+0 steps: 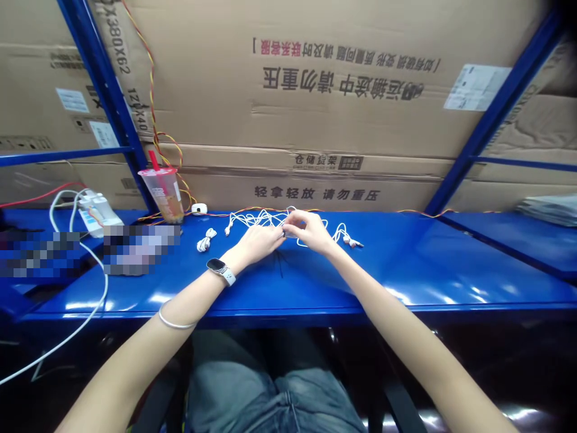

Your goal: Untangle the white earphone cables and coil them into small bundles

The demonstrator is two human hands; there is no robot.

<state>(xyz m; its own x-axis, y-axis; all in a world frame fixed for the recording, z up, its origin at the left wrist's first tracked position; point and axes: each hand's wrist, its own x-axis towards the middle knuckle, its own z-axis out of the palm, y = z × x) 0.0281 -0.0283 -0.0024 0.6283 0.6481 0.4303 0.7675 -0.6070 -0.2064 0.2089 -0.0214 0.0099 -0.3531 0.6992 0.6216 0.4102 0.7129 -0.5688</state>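
Observation:
My left hand (260, 239) and my right hand (308, 230) meet over the middle of the blue metal shelf (406, 270), fingers pinched together on a thin white cable (259, 218) that trails in loops behind them. A watch and a thin bangle sit on my left wrist. To the left of my left hand lies a small coiled white cable (205, 240). More white cable with plug ends (349, 238) lies just right of my right hand.
A plastic cup with a red straw (163, 192) stands at the back left, a white power strip (95, 211) with a white cord beyond it. Large cardboard boxes (315, 90) fill the back. Red and yellow wires run along the shelf's rear edge. Blue uprights frame both sides.

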